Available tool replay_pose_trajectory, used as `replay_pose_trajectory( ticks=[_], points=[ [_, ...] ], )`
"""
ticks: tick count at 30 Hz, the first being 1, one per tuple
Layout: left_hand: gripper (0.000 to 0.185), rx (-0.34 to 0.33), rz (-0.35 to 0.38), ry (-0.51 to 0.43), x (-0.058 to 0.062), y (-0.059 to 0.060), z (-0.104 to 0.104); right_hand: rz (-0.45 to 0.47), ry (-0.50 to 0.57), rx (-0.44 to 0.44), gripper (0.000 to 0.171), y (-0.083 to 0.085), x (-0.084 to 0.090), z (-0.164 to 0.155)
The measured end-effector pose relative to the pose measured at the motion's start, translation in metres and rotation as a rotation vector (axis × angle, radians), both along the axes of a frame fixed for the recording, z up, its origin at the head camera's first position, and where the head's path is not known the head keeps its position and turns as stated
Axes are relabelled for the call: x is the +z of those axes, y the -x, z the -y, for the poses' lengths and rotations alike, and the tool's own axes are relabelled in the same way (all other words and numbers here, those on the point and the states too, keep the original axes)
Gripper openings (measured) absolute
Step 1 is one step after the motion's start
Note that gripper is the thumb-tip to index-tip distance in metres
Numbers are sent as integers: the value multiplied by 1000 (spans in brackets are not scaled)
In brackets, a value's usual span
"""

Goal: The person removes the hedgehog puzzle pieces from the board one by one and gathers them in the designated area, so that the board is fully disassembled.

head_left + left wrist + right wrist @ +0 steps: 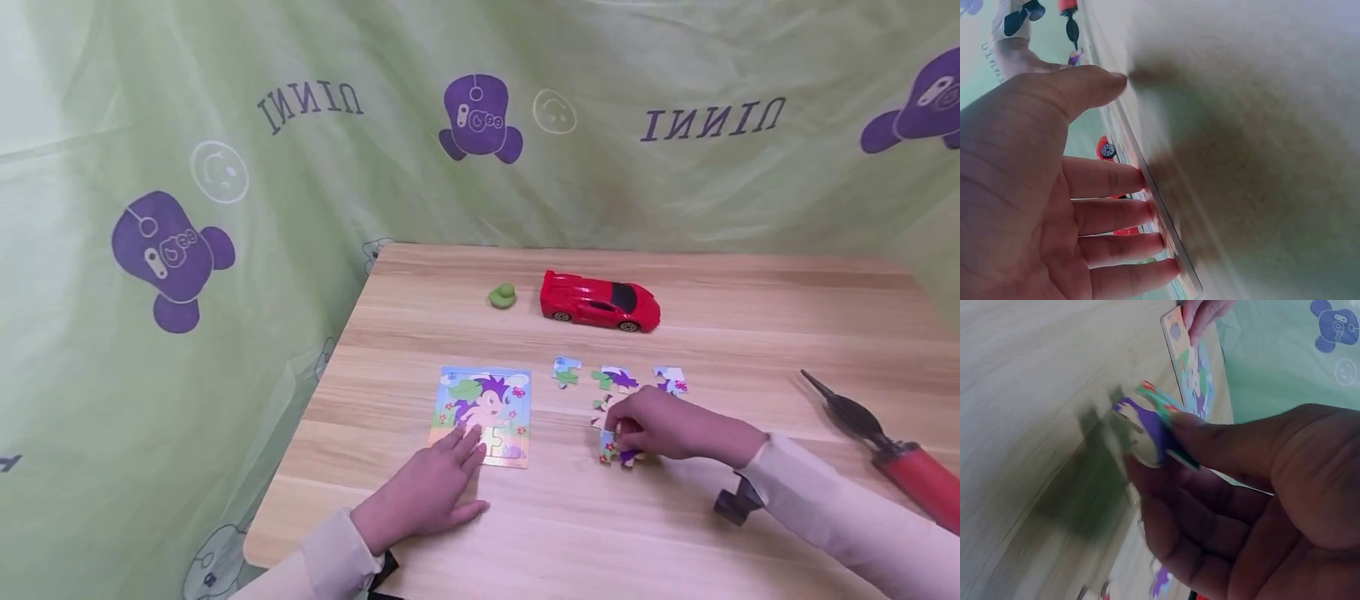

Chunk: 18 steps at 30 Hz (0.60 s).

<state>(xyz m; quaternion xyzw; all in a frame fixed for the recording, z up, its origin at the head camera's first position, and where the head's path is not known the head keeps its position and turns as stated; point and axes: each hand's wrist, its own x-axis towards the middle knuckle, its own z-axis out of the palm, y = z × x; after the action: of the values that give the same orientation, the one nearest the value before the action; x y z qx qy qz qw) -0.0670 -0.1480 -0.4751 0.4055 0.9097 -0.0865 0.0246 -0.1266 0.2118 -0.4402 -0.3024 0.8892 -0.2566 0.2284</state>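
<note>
there, right hand (660, 425) pinches a puzzle piece (1159, 419) beside the puzzle board (483, 412).

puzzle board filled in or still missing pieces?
Still missing pieces. The flat rectangular cartoon puzzle board shows a blank patch near its lower edge, several loose cardboard pieces lie beside it, and the right hand pinches one.

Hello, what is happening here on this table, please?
A person is working on a jigsaw puzzle. The left hand rests flat on the puzzle board with straight fingers. The right hand pinches a loose puzzle piece from the scattered pieces. A red toy car stands behind them.
</note>
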Motion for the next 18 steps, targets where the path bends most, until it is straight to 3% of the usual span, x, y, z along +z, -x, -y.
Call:
replay_pose_trajectory(
  ticks=[5, 11, 18],
  points=[
    [90, 5, -10, 8, -3, 1, -1, 15, 11, 18, 9, -9, -5, -13],
    [91, 20, -2, -7, -3, 3, -2, -26, 14, 21, 8, -13, -8, -19],
    [90, 27, -6, -4, -6, 4, 0, -26, 17, 20, 6, 1, -8, -1]
  ],
)
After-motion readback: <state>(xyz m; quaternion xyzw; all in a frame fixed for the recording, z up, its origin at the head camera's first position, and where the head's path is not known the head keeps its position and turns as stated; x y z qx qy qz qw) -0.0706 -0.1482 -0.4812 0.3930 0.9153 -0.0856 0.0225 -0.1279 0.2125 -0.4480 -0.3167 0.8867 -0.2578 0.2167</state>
